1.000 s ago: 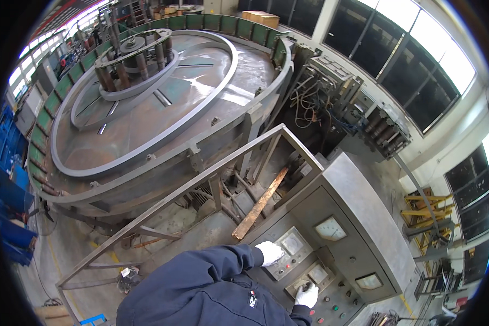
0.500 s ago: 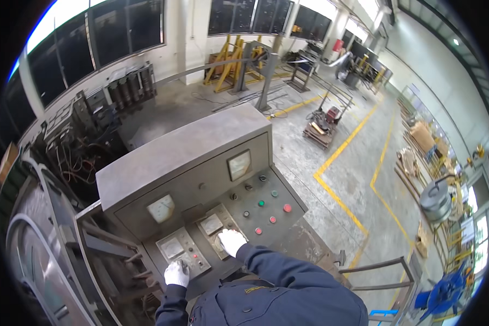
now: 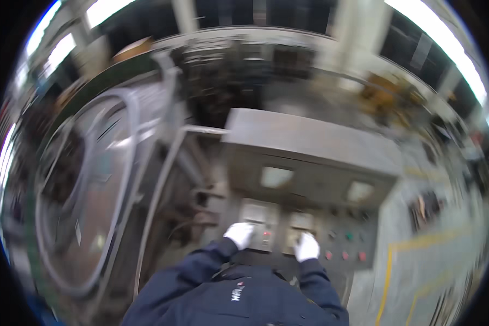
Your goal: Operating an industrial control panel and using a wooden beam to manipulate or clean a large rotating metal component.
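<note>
Both my hands wear white gloves and rest on a grey control console. My left hand (image 3: pixel 240 234) is curled over the knob at the lower left of the left control module (image 3: pixel 262 213), beside a small lit red lamp (image 3: pixel 266 233). On the right control module (image 3: pixel 301 220), my right hand (image 3: pixel 307 248) has its fingers bent round a knob; the glove covers most of it. Motion blurs both sets of fingertips. Right of that hand are red push buttons (image 3: pixel 345 255) and a green button (image 3: pixel 349 237). Two pale meters (image 3: pixel 277 177) sit in the console's upright face.
To the left, a large machine with a curved metal guard (image 3: pixel 130 136) stands behind a rail (image 3: pixel 171 157). Dark machinery (image 3: pixel 223 81) lies beyond the console. Yellow floor lines (image 3: pixel 387 282) and a low loaded pallet (image 3: pixel 425 211) are at the right.
The view has swung left, bringing the curved guard into fuller sight and shifting the console rightward. Both hands remain at their control modules. The picture is now blurred.
</note>
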`<state>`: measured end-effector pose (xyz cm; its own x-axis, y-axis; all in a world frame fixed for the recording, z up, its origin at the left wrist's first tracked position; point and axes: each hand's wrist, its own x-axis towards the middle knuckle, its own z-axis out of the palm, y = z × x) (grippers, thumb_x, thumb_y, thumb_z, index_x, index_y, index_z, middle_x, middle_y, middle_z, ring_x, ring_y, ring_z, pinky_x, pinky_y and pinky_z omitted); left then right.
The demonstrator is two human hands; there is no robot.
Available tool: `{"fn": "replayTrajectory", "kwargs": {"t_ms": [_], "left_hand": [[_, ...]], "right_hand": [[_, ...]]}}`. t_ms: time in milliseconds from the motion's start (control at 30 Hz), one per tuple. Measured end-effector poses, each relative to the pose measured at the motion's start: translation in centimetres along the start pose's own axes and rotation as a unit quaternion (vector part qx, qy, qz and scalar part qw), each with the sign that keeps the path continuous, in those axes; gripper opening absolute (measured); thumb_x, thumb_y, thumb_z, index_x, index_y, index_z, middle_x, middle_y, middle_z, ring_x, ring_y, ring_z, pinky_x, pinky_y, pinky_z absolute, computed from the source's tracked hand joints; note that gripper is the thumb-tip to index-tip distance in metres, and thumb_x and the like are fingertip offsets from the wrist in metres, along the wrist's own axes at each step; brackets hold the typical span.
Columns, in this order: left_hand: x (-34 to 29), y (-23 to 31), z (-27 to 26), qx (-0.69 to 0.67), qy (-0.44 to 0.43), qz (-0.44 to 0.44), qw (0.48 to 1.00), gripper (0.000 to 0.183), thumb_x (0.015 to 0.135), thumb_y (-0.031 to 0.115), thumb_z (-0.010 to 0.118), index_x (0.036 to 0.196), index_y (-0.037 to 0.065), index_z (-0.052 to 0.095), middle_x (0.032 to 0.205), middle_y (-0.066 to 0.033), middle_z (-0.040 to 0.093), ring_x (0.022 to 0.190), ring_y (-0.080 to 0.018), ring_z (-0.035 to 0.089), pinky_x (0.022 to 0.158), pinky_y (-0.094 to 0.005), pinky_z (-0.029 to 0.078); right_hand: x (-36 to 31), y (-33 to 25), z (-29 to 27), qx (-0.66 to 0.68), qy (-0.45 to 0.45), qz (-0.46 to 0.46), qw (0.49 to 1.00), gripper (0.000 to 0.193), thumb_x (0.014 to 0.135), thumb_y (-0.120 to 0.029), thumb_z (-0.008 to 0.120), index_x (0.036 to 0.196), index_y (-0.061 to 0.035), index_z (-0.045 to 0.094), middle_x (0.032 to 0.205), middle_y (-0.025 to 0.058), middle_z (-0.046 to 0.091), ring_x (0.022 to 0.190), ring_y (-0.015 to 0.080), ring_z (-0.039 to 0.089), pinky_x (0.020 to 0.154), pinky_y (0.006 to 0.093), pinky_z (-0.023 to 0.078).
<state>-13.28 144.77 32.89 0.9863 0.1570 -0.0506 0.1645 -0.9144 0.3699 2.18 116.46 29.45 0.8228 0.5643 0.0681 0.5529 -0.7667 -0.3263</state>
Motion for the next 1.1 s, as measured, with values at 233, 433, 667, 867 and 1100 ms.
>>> {"fn": "replayTrajectory", "kwargs": {"t_ms": [233, 433, 667, 867, 1100], "left_hand": [[-1.6, 0.1, 0.6, 0.019, 0.010, -0.026, 0.999, 0.016, 0.094, 0.016, 0.062, 0.104, 0.007, 0.071, 0.099, -0.0162, 0.072, 0.092, -0.0354, 0.073, 0.081, -0.0483, 0.057], [-1.3, -0.2, 2.1, 0.001, 0.043, -0.026, 0.999, 0.016, 0.093, 0.016, 0.064, 0.103, 0.007, 0.071, 0.094, -0.0153, 0.072, 0.087, -0.0350, 0.073, 0.077, -0.0483, 0.056], [-1.2, -0.4, 1.6, -0.006, 0.024, -0.028, 0.999, 0.016, 0.095, 0.017, 0.062, 0.104, 0.008, 0.072, 0.095, -0.0147, 0.073, 0.090, -0.0342, 0.074, 0.079, -0.0473, 0.057], [-1.5, -0.5, 1.7, -0.009, 0.052, -0.020, 0.998, 0.015, 0.095, 0.018, 0.062, 0.101, 0.007, 0.071, 0.091, -0.0146, 0.072, 0.086, -0.0346, 0.073, 0.076, -0.0477, 0.057], [-1.5, -0.6, 1.5, -0.006, 0.055, -0.015, 0.998, 0.015, 0.096, 0.018, 0.062, 0.100, 0.007, 0.071, 0.090, -0.0154, 0.071, 0.085, -0.0351, 0.073, 0.076, -0.0475, 0.057]], "right_hand": [[0.2, -0.6, -0.4, -0.038, -0.026, 0.011, 0.999, 0.034, 0.084, -0.031, 0.085, 0.106, -0.0082, 0.071, 0.100, 0.0165, 0.070, 0.093, 0.0370, 0.072, 0.083, 0.0474, 0.058], [0.5, -0.1, -0.1, -0.041, -0.013, -0.016, 0.999, 0.038, 0.083, -0.027, 0.085, 0.112, -0.0087, 0.070, 0.101, 0.0181, 0.069, 0.094, 0.0378, 0.071, 0.084, 0.0483, 0.058], [0.2, 0.0, -0.1, -0.054, -0.016, -0.031, 0.998, 0.035, 0.084, -0.022, 0.081, 0.115, -0.0117, 0.071, 0.103, 0.0187, 0.068, 0.095, 0.0392, 0.070, 0.084, 0.0492, 0.057], [0.2, -0.1, 0.1, -0.060, -0.021, -0.025, 0.998, 0.028, 0.088, -0.024, 0.077, 0.113, -0.0126, 0.072, 0.106, 0.0183, 0.068, 0.095, 0.0391, 0.071, 0.083, 0.0502, 0.059], [0.0, -0.2, 0.0, -0.023, -0.003, -0.034, 0.999, 0.031, 0.085, -0.019, 0.080, 0.113, -0.0096, 0.070, 0.101, 0.0188, 0.068, 0.095, 0.0390, 0.070, 0.085, 0.0479, 0.057]]}}
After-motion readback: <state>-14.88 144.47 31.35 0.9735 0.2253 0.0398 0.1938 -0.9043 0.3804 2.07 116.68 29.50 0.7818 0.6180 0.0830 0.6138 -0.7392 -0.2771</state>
